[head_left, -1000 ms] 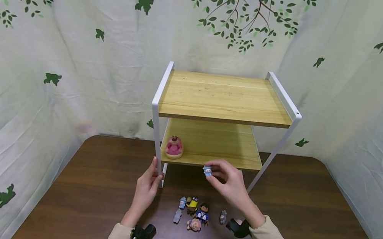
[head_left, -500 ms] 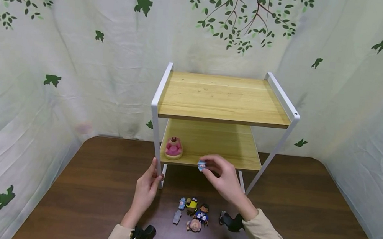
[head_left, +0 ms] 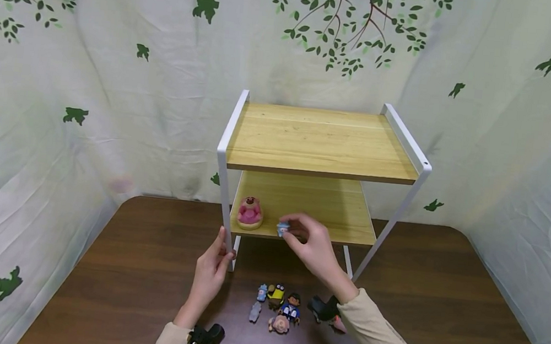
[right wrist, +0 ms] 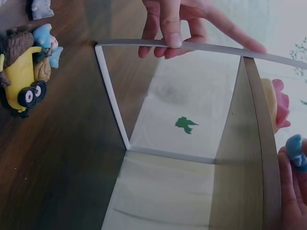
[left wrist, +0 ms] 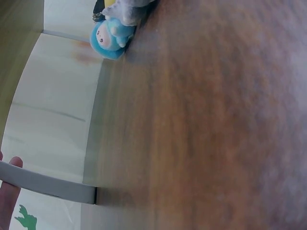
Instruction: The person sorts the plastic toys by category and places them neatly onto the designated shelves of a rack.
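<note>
My right hand pinches a small blue figurine between thumb and fingertips. It holds the figurine at the front edge of the lower wooden shelf board, just right of a pink bear figure sitting on that board. In the right wrist view the blue figurine shows only in part, at the right edge. My left hand grips the white front left leg of the two-tier rack, thumb on one side and fingers on the other.
Several toys lie on the brown table before the rack: a yellow Minion figure, another blue figurine, a grey one, a dark-haired doll and a beige round-headed figure. A pink item is partly behind my right sleeve.
My right hand has moved left and slightly up with the blue figurine, from below the lower board to its front edge. The left hand stays on the leg.
</note>
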`<state>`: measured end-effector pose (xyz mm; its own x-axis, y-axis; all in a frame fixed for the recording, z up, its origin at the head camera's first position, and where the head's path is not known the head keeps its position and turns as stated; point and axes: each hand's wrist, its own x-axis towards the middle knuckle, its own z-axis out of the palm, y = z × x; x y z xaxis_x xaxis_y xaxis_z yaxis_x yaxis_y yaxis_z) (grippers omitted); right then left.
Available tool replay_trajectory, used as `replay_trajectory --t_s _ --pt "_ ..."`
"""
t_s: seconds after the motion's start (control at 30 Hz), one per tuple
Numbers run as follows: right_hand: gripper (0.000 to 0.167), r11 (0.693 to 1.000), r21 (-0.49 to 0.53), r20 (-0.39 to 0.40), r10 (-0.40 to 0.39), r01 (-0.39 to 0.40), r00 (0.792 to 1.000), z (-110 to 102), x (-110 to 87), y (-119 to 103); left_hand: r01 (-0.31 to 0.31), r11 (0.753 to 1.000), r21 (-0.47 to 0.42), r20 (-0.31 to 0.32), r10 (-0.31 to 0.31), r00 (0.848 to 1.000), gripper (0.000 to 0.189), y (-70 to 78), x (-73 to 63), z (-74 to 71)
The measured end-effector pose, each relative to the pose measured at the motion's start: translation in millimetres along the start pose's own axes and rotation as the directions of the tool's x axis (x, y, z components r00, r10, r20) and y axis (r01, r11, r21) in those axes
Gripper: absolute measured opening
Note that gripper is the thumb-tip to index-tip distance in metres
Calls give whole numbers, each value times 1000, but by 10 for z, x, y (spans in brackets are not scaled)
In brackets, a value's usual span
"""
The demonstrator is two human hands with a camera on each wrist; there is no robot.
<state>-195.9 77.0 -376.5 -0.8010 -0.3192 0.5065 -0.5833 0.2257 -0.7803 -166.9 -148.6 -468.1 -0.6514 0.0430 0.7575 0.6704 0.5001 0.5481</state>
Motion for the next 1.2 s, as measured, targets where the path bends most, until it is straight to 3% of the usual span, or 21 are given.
replay_trajectory --t_s 0.17,0.43,1.2 --pt "23 1000 11 5 7 -7 1000 50 73 138 -7 1000 -2 -5 7 1000 79 -7 1 1" --pt "22 999 -47 -6 -23 22 1000 94 180 139 -4 1000 2 -8 4 1000 87 4 3 -1" --pt "18 994 -85 14 -70 70 997 185 261 204 -26 1000 -5 -15 26 1000 83 4 4 -3"
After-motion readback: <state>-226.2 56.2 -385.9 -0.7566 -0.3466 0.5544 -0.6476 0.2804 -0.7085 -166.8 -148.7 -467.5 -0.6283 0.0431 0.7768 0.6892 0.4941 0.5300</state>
